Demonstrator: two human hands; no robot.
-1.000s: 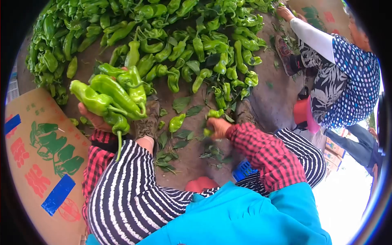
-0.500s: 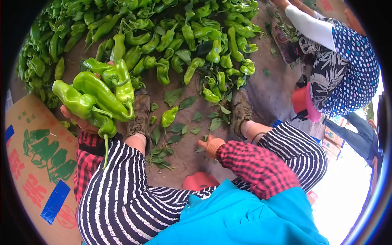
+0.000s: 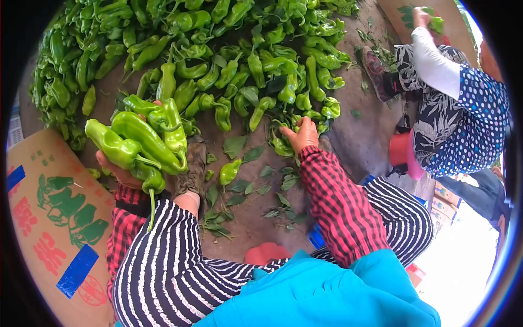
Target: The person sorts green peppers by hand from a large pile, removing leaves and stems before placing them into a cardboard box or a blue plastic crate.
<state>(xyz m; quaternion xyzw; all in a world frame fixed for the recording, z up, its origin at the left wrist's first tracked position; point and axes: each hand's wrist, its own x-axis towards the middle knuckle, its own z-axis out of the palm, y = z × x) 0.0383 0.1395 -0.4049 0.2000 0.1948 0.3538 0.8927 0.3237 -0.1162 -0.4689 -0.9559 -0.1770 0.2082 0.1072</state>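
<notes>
Several glossy green peppers (image 3: 143,136) are bunched in my left hand (image 3: 117,170), which is mostly hidden beneath them at the left. My right hand (image 3: 303,135) reaches to the near edge of the pepper pile (image 3: 261,60), its fingers over a small cluster of peppers (image 3: 281,146). The fingers are partly spread, and their tips touch or overlap the peppers. A single pepper (image 3: 230,171) lies on the ground between my feet, among loose leaves (image 3: 235,146).
A printed cardboard box (image 3: 60,218) with blue tape stands at the left. At the upper right a person (image 3: 463,109) sits on a red and pink seat (image 3: 404,152), one hand holding green peppers by another box (image 3: 392,16). Something red (image 3: 267,252) lies between my legs.
My right hand has moved forward from above the leafy ground to the pile's edge. My left hand still holds its peppers. The other person's arm now shows raised with peppers at the box.
</notes>
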